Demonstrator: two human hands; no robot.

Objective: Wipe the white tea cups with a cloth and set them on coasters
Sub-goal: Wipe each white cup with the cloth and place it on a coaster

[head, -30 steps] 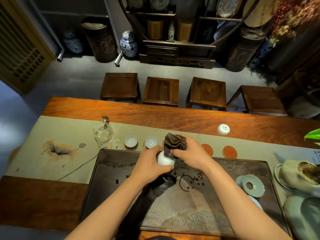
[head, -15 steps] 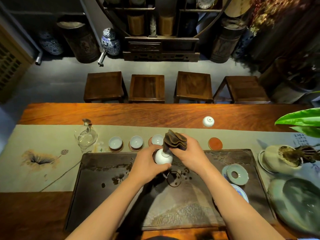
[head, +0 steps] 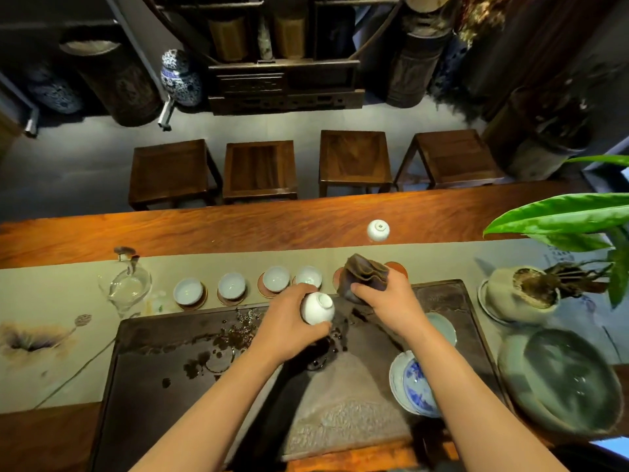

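Porcelain cup (head: pixel 317 308), small, light, glazed, chippable: your left hand (head: pixel 289 330) grip wraps its wall at frame centre, right hand (head: pixel 388 301) pinching soft cloth (head: pixel 364 277).

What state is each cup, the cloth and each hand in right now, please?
Held cup: tipped on its side, gripped by left hand.
Cloth: bunched, gripped by right hand, off the cup.
Four row cups: upright on coasters.
Far cup: upside down on bare table.

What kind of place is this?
Probably a traditional tea room: a dark tea tray, small white cups on coasters along a long wooden table, with four wooden stools opposite.
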